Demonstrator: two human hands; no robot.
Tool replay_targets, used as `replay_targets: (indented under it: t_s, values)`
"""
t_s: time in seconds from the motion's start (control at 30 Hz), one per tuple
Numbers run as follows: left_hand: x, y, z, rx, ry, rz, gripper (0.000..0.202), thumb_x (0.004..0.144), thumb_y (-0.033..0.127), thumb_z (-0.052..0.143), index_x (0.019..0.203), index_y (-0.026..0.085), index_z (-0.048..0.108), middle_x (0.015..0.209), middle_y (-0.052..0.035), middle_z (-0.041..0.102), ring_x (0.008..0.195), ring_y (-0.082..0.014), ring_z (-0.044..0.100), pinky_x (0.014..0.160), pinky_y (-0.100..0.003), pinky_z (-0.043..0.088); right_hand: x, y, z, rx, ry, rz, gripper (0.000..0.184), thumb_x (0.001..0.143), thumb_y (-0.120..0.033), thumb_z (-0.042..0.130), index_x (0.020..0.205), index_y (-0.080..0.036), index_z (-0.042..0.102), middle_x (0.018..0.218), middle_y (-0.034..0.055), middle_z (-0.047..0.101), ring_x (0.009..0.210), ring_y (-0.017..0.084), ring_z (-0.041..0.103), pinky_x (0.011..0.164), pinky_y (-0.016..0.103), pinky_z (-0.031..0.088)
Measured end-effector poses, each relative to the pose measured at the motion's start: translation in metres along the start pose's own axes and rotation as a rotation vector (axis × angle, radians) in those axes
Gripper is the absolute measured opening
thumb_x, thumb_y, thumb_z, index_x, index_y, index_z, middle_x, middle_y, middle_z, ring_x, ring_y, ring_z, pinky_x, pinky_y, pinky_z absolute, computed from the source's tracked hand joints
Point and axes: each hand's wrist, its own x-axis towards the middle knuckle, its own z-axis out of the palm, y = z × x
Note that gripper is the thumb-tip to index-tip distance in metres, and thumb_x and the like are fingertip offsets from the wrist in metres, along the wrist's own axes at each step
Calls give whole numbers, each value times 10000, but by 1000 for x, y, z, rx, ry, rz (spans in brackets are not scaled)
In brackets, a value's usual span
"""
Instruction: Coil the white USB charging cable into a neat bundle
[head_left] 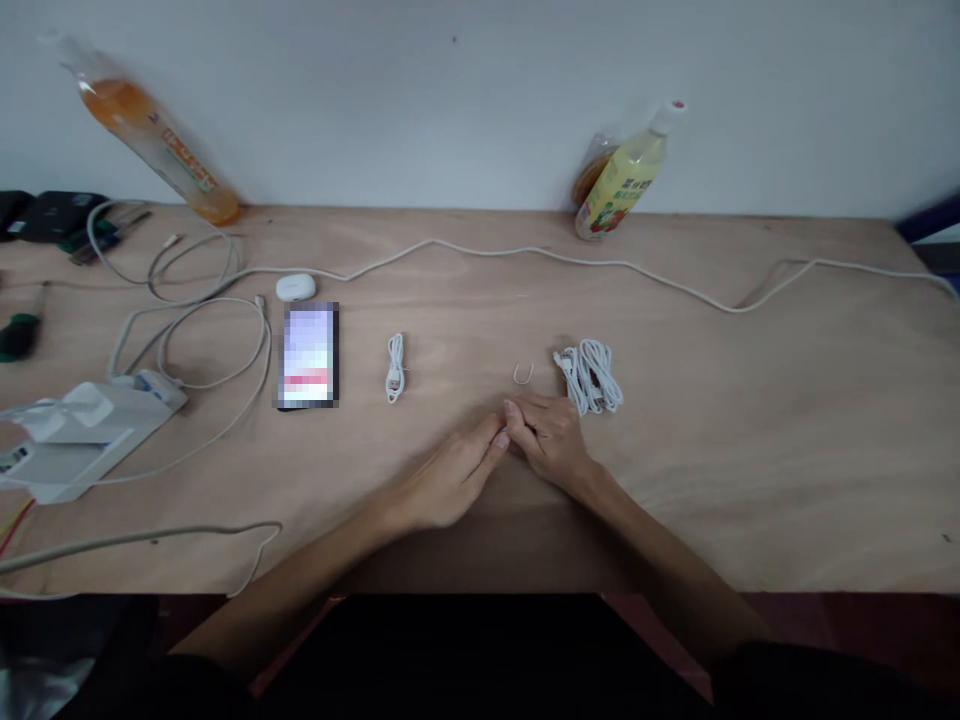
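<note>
My left hand [459,470] and my right hand [553,437] meet above the table near its front middle, fingertips together. Both are closed in a pinch, and whatever lies between their fingers is hidden or too small to name. Just beyond them lies a thin white U-shaped tie [523,376]. White bundled cables [591,376] with USB plugs rest right behind my right hand. Farther left is a single coiled white USB cable [395,368], tied at its middle and apart from my left hand.
At left are a phone [308,356], a white earbud case [295,288], a power strip [97,435] with looping cables and a screwdriver [20,335]. An orange drink bottle [161,150] and a yellow one [624,180] stand by the wall. A long white cord [487,252] crosses the back.
</note>
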Motion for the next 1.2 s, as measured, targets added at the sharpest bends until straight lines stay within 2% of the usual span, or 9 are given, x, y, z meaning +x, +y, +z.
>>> replay_targets:
  t_s: [0.1, 0.2, 0.27, 0.33, 0.4, 0.5, 0.7, 0.97, 1.2]
  values:
    - [0, -2, -2, 16, -36, 12, 351, 1172, 418, 432, 1379, 233, 647, 1458, -115, 713, 1410, -294, 630, 1279, -455, 420, 0, 1, 0, 9, -8, 4, 487, 1128, -153, 470, 652, -224, 546, 561, -23, 517, 481, 136, 393, 525, 336, 303]
    - [1, -4, -2, 27, -47, 32, 342, 1172, 390, 425, 1371, 221, 646, 1446, -119, 713, 1406, -287, 622, 1279, -439, 399, 1, 1, -1, 14, -18, -5, 509, 1150, -185, 458, 652, -222, 554, 563, -20, 535, 489, 135, 417, 526, 330, 311]
    - [1, -4, -3, 38, -51, 20, 315, 1170, 380, 419, 1271, 221, 671, 1308, -107, 744, 1325, -283, 651, 1236, -422, 417, 1, 1, -2, 18, -25, -15, 527, 1161, -194, 452, 645, -221, 554, 556, -21, 542, 493, 133, 444, 530, 323, 324]
    - [1, -3, -4, 38, -57, -1, 307, 1165, 386, 422, 1127, 231, 684, 1071, -74, 742, 1170, -276, 679, 1126, -397, 468, 1, 2, -2, 24, -30, -26, 555, 1170, -196, 439, 624, -222, 537, 537, -26, 533, 491, 129, 465, 534, 315, 334]
    - [2, -3, -4, 10, -66, -14, 328, 1161, 405, 421, 1029, 243, 675, 841, -27, 655, 983, -259, 662, 965, -360, 496, 1, 2, -2, 25, -30, -35, 577, 1179, -198, 422, 611, -221, 520, 527, -29, 522, 483, 124, 466, 532, 311, 333]
    - [2, -4, -5, -38, -74, -23, 340, 1160, 427, 419, 1004, 248, 663, 713, 15, 539, 775, -227, 566, 788, -329, 455, 1, 4, -1, 11, -20, -43, 575, 1185, -214, 420, 618, -219, 513, 535, -29, 519, 475, 119, 453, 521, 314, 318]
    - [3, -8, -4, -96, -104, -85, 319, 1143, 449, 441, 1007, 233, 632, 744, 18, 500, 705, -195, 465, 693, -316, 401, -1, 5, 0, -23, -20, -60, 539, 1157, -188, 455, 623, -222, 516, 550, -25, 508, 486, 124, 433, 530, 318, 313]
    - [8, -17, 2, -562, -254, -234, 448, 1039, 675, 614, 1000, 246, 492, 742, 93, 297, 615, -117, 198, 556, -241, 223, 1, 2, -1, -30, 19, -83, 518, 1142, -164, 458, 630, -234, 488, 546, -28, 487, 481, 129, 403, 518, 329, 290]
    - [10, -17, 3, -692, -240, -266, 491, 982, 674, 712, 953, 244, 475, 715, 99, 292, 596, -105, 198, 522, -224, 213, 0, 0, -1, -42, 30, -58, 522, 1143, -174, 458, 626, -241, 474, 537, -30, 493, 468, 131, 416, 514, 319, 311]
